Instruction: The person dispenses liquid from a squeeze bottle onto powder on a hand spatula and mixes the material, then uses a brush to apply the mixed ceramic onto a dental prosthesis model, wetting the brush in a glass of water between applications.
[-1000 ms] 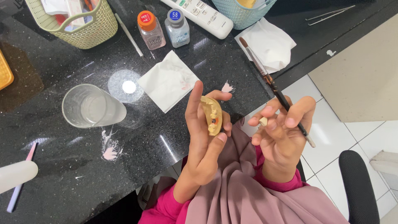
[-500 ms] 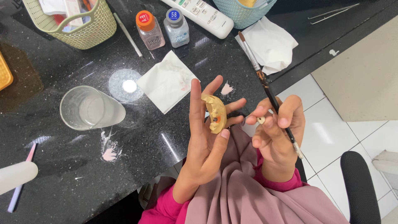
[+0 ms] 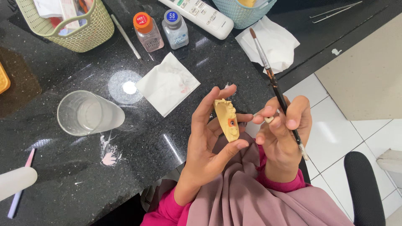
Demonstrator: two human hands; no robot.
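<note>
Head camera looked down on a black speckled table [image 3: 63, 175], where a clear glass [image 3: 86, 114] stood left of a white tissue [image 3: 167, 83], with two small capped bottles [image 3: 161, 28] and a woven basket [image 3: 79, 31] beyond. Over the lap, near the table's edge, the left hand [image 3: 209, 142] held a yellow plaster model of teeth [image 3: 226, 119], its fingers closed on it from both sides, thumb low, an orange spot facing up. The right hand [image 3: 280, 134] gripped a thin paintbrush [image 3: 278, 90] between thumb and fingers, bristle end pointing away, and pinched a tiny pale piece [image 3: 269, 119], perhaps a tooth; it was too small to tell. To work well here, the model probably needed a steady, level hold, with the small piece brought gently to the spot.
</note>
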